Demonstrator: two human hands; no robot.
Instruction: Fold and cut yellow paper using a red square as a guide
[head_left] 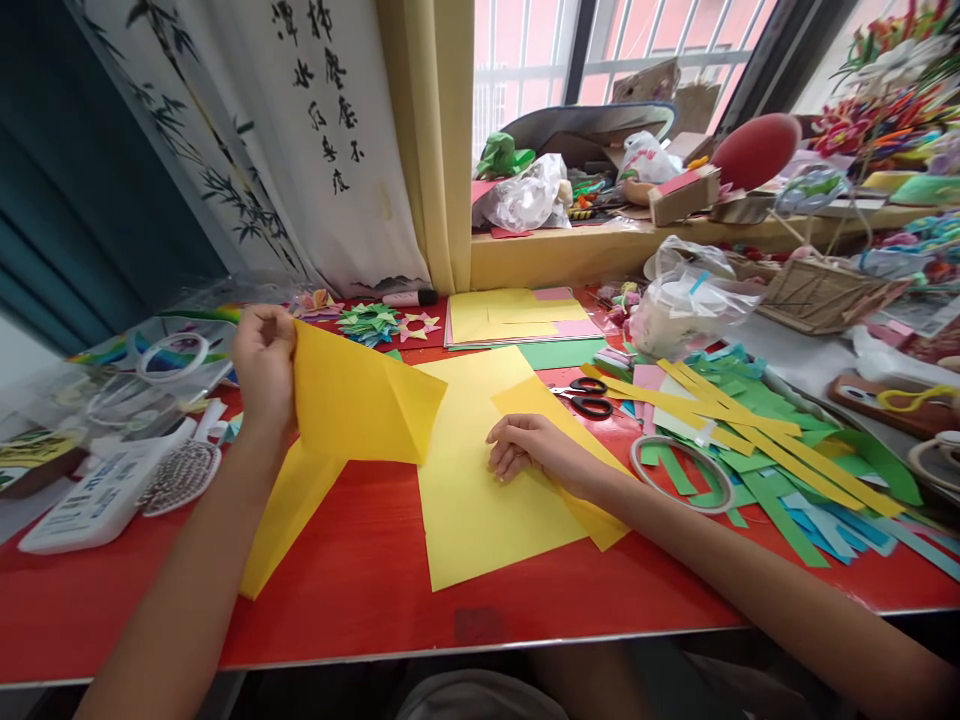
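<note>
My left hand (264, 362) is closed on the upper left corner of a deep yellow paper sheet (352, 405) and holds it up off the red table (360, 590), with a fold running down its right part. My right hand (525, 446) rests on a paler yellow sheet (480, 490) that lies flat on the table, its fingers curled and pressing down. Under my right wrist lies another deep yellow sheet (592, 515). Black-handled scissors (589, 396) lie just beyond my right hand.
A tape roll (679, 470) and a heap of green, blue and yellow paper strips (757, 440) fill the right side. Folded paper stars (371, 322) and a paper stack (517, 315) lie at the back. Plastic packets and a white box (97, 495) sit left.
</note>
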